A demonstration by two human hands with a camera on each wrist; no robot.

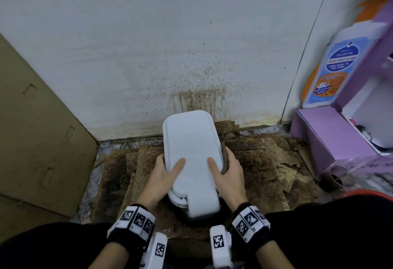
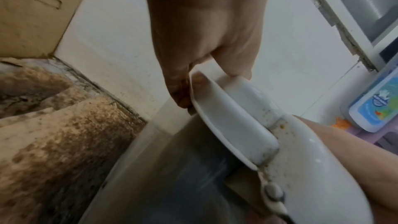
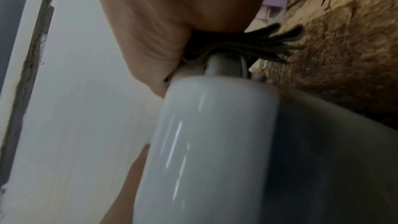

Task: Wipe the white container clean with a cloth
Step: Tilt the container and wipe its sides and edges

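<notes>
A: Container position?
B: White container [image 1: 191,151] sits between both hands, over stained cardboard [image 1: 261,162].
A: Grip?
B: Left hand [image 1: 163,175] clasps its left edge, thumb on the lid. Right hand [image 1: 227,173] clamps a dark cloth [image 1: 225,160] against the right side.

Head view: from my head, looking forward and down at my left hand [image 1: 163,175], my right hand [image 1: 228,175] and the white container [image 1: 191,151] against the wall [image 1: 148,45].
Left wrist view: very close, along my left hand [image 2: 202,40], facing the wall and cardboard panel [image 2: 32,11].
Right wrist view: very close and blurred, along my right hand [image 3: 172,23] past the dark cloth [image 3: 258,43].
Shared: all three catch the container, the wall and the stained floor [image 1: 265,162].
</notes>
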